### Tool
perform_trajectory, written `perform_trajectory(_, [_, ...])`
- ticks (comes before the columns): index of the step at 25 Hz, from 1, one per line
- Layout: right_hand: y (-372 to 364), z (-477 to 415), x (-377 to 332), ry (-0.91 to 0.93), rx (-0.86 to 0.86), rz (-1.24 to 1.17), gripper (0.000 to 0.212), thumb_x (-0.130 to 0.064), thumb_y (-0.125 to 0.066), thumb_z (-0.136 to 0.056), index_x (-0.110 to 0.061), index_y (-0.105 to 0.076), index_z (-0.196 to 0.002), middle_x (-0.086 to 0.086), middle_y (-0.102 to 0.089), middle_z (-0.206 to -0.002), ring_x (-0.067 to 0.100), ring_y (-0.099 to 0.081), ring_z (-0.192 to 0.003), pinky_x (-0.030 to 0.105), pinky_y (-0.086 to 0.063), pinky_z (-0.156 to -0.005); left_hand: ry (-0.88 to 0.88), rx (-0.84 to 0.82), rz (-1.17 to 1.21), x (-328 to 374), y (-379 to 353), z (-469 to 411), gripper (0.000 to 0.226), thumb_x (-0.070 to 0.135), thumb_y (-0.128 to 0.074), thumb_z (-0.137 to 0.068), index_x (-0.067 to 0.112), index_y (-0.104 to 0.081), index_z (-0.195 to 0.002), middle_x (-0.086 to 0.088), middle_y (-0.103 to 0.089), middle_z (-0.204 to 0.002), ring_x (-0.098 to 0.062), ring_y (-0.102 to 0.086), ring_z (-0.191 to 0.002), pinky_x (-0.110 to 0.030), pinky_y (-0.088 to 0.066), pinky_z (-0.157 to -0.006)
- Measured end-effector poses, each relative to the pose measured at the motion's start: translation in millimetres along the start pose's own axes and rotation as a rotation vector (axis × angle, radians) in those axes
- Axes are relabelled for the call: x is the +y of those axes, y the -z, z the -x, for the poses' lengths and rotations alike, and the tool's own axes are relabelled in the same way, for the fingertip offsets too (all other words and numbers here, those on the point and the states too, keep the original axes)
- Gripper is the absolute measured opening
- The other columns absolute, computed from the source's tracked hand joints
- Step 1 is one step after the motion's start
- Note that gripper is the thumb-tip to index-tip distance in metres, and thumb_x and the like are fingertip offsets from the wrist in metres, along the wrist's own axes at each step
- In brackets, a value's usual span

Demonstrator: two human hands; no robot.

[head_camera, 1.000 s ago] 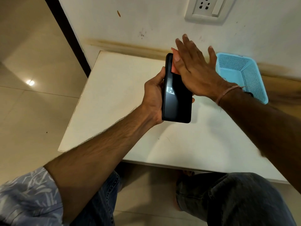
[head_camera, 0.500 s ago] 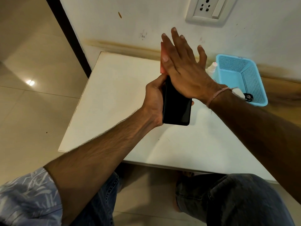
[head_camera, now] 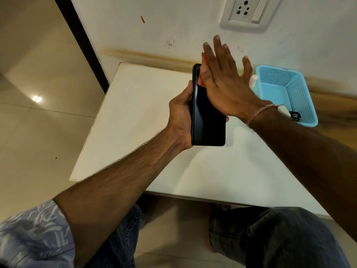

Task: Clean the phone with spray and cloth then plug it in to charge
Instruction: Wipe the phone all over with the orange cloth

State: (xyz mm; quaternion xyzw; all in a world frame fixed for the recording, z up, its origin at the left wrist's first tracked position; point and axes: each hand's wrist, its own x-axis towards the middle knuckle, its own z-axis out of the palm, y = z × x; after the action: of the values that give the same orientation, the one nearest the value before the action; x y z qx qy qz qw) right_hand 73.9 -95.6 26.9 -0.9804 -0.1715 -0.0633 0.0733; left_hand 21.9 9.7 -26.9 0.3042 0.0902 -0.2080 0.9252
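While the left hand (head_camera: 179, 120) is gripping the phone (head_camera: 208, 122), the flat right hand (head_camera: 226, 88) is wiping its screen with the cloth (head_camera: 199, 83); plugging in is needing the socket (head_camera: 249, 13) above the phone.

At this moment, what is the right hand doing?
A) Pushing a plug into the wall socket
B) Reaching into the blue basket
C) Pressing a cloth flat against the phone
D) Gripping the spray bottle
C: the right hand, fingers straight, presses a pink cloth against the face of the phone, which the left hand grips upright above the table.
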Motion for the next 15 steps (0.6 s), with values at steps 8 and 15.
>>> perform_trajectory(8, [1.7,-0.7,-6.0,0.085,0.041,0.069,0.059,-0.048,-0.010,-0.101,-0.027,0.005,-0.154,-0.001,0.010,-0.163,0.018,0.004,-0.150,0.057,0.005,-0.116,0.014,-0.022,0.022,1.7,1.3,1.5,0.050,0.050,-0.050,-0.096,0.011,-0.075,-0.110,-0.017,-0.073,-0.102,-0.034,-0.071,-0.085,-0.048,-0.058,-0.077])
perform_trajectory(15, [5.9,9.0,12.5,-0.025,0.023,0.093,0.062,-0.047,-0.008,-0.099,-0.022,0.004,-0.155,0.003,0.009,-0.163,0.021,0.003,-0.150,0.059,0.004,-0.116,0.044,-0.017,0.045,5.2,2.6,1.1,0.055,0.057,-0.044,-0.097,0.011,-0.072,-0.104,-0.015,-0.068,-0.098,-0.034,-0.065,-0.080,-0.045,-0.057,-0.078])
